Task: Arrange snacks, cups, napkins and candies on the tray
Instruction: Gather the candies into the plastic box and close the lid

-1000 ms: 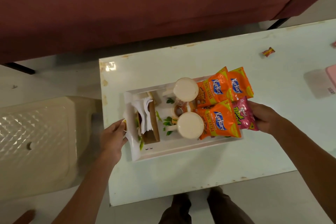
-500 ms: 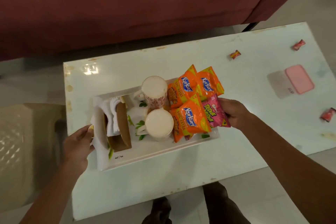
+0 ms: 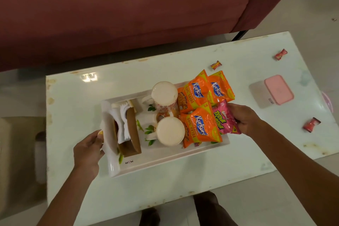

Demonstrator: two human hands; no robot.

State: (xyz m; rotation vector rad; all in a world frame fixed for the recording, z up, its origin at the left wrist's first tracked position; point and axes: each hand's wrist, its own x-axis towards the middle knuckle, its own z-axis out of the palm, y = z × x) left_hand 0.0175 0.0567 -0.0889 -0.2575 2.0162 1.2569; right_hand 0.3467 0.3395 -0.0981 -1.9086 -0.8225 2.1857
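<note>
left hand [image 3: 88,149] is gripping the tray [image 3: 165,159] by its left rim, fingers curling round it; right hand [image 3: 242,119] is pinching the pink packet [image 3: 222,119] at the right end, thumb on top

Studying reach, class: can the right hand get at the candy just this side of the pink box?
Probably, once the right hand releases the tray; only bare table separates it from the candy.
</note>
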